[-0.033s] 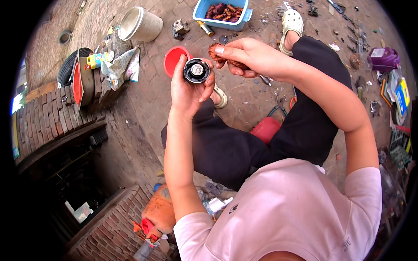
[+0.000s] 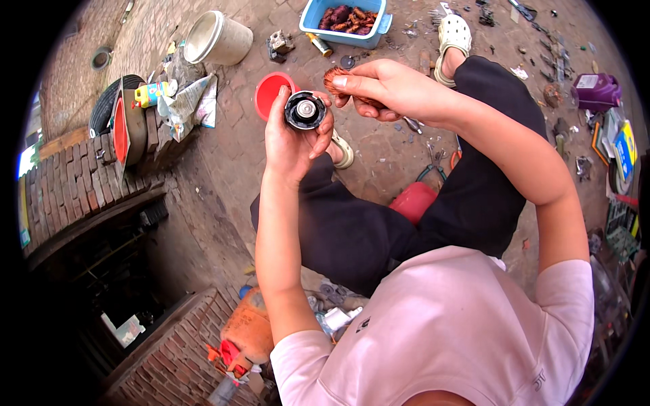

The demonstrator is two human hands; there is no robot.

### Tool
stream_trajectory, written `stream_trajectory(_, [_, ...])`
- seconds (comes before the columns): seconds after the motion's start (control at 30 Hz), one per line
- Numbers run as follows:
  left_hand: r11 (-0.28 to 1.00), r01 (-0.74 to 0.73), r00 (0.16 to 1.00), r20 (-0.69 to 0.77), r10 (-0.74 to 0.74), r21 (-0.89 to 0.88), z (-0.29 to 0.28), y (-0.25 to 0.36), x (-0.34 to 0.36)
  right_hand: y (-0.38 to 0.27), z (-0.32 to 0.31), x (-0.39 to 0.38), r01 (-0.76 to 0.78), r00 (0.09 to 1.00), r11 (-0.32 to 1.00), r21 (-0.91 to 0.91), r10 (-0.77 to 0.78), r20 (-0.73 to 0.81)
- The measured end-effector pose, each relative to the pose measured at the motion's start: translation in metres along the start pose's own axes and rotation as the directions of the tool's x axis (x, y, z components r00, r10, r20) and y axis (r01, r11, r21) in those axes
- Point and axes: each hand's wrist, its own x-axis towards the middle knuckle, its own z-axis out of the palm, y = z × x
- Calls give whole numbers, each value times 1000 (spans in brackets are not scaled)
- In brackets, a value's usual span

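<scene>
My left hand (image 2: 293, 139) is wrapped round a round black part with a silvery metal hub (image 2: 306, 109), which looks like a small motor piece. Its open face is turned up. To the right, my right hand (image 2: 379, 88) pinches a bundle of reddish copper wire (image 2: 333, 78) between thumb and fingers. The bundle is close to the black part but apart from it. Just beyond my left hand stands a red bucket (image 2: 267, 95), partly hidden by that hand. A blue plastic basin (image 2: 313, 32) farther off holds more copper-coloured coils.
A whitish bucket (image 2: 233, 42) and a greasy metal part (image 2: 279, 44) stand at the far left. Pliers (image 2: 433, 169) lie on the brick ground beside a red object (image 2: 413, 201) between my legs. A purple jug (image 2: 596, 91) and scattered scraps are at the right.
</scene>
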Motion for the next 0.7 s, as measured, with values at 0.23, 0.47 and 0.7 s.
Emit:
stream_trajectory(0.23, [867, -85, 865, -395, 309, 491, 11, -24, 10, 6, 11, 3, 238, 966, 855, -461, -161, 201])
stream_trajectory(0.47, [847, -163, 906, -263, 331, 505, 3, -16, 8, 10, 27, -13, 394, 908, 773, -498, -241, 344])
stream_trajectory(0.7, [853, -286, 909, -157, 386, 437, -8, -2, 2, 9, 27, -20, 434, 895, 788, -436, -322, 310])
